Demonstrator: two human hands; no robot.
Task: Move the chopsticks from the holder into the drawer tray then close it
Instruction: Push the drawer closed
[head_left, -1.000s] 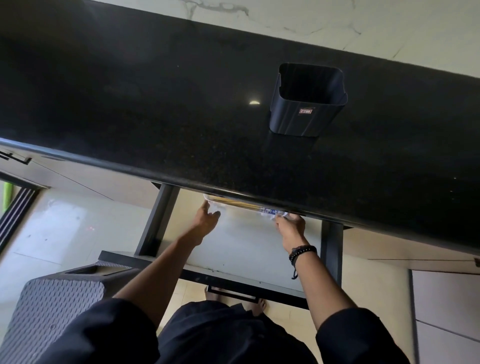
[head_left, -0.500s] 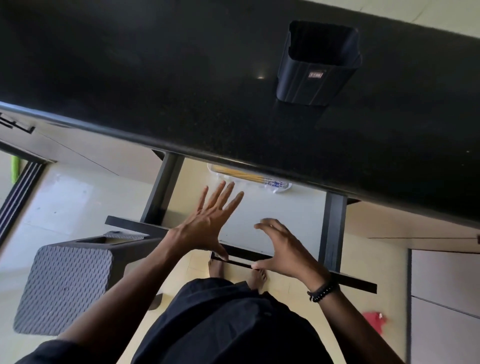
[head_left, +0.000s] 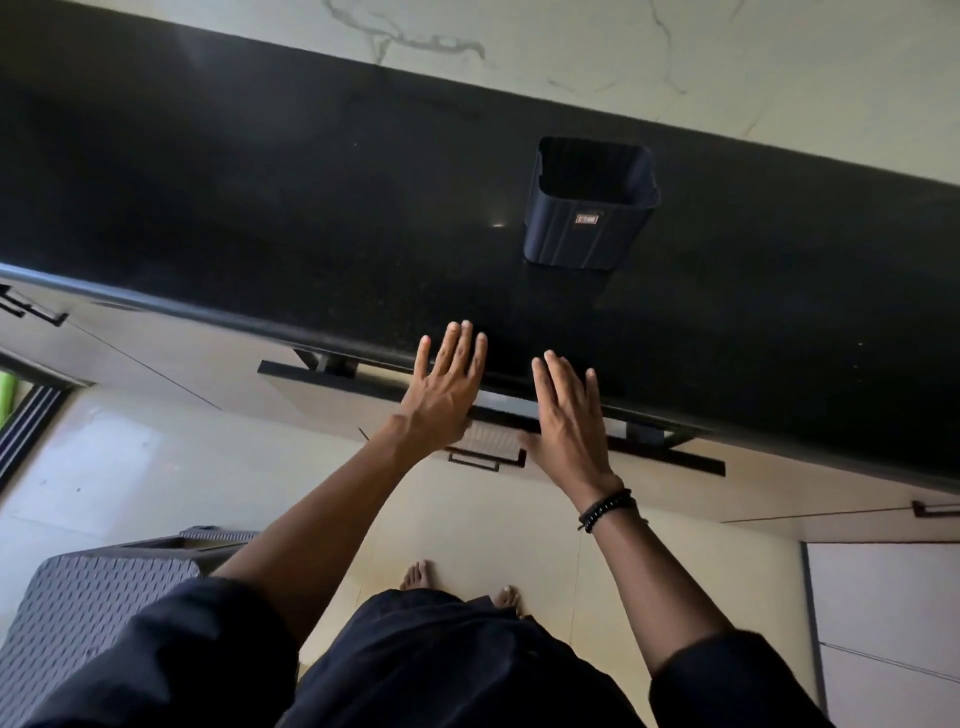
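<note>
The dark square chopstick holder (head_left: 589, 205) stands on the black countertop (head_left: 260, 208) with nothing showing inside it. Below the counter edge the beige drawer (head_left: 322, 400) is almost fully pushed in; only a thin strip of its inside shows. Its black handle (head_left: 485, 460) sits between my wrists. My left hand (head_left: 441, 389) and my right hand (head_left: 566, 421) are flat against the drawer front, fingers spread and pointing up over the counter edge. The chopsticks and the tray are hidden inside the drawer.
A grey woven stool (head_left: 88, 618) stands at the lower left on the pale floor. Other cabinet fronts with black handles (head_left: 31, 312) flank the drawer on both sides. A marble wall (head_left: 675, 57) runs behind the counter. My bare feet (head_left: 418, 574) are below.
The drawer has slid from wide open to nearly shut. Both hands left the tray, came back to the drawer front and pushed it in. The chopsticks and tray went out of sight.
</note>
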